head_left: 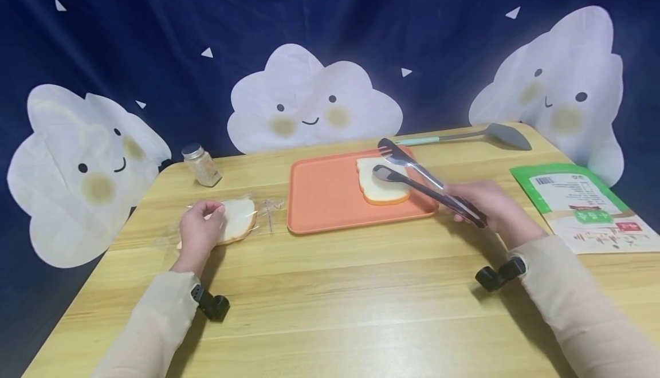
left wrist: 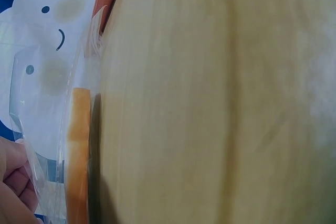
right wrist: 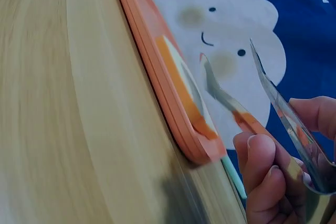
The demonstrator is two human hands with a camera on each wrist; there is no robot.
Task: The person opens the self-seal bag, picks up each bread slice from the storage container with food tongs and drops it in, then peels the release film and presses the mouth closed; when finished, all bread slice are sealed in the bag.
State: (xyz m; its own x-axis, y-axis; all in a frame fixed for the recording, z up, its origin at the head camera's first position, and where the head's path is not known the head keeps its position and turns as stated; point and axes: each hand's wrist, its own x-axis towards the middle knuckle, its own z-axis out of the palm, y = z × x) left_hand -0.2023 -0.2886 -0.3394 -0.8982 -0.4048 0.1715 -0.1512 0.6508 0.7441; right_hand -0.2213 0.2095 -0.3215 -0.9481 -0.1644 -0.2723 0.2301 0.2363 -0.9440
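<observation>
My left hand [head_left: 200, 226] pinches the clear plastic bag [left wrist: 39, 166] between thumb and fingers at the left of the table. Inside that bag lies a slice of bread [head_left: 239, 220] with an orange crust. My right hand [head_left: 479, 201] grips a pair of metal tongs [head_left: 430, 186], whose two arms are spread apart. Their tips hover over a second slice of bread [head_left: 389, 193], which lies at the right side of the orange tray [head_left: 322, 206]. In the right wrist view nothing sits between the tips of the tongs.
A spice jar [head_left: 202, 166] with a metal lid stands at the back left. Behind the tray lies a spatula [head_left: 507, 136] with a mint handle. A green and white food pouch [head_left: 588, 209] lies flat at the right. A dark blue curtain [head_left: 309, 6] hangs behind the table.
</observation>
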